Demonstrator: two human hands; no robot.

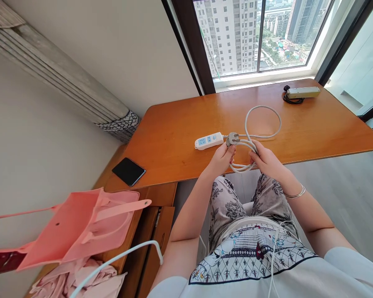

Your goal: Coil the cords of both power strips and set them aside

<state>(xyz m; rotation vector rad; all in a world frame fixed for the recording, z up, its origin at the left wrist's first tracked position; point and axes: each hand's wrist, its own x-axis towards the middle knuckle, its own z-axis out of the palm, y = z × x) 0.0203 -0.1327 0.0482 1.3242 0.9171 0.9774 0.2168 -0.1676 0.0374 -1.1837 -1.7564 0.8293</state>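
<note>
A white power strip [209,140] with blue sockets lies on the wooden desk [180,128]. Its white cable [272,133] loops over the desk and back to me. My left hand [223,157] is closed on the coiled cable just below the grey plug [233,138]. At the desk's front edge my right hand [265,159] is closed on the same bundle of cable loops, a bracelet on its wrist.
A second power strip [303,92] with a black cord lies at the desk's far right by the window. A black phone [128,171] rests on the desk's near left corner. A pink bag [77,225] and pink cloth sit on the cabinet at left.
</note>
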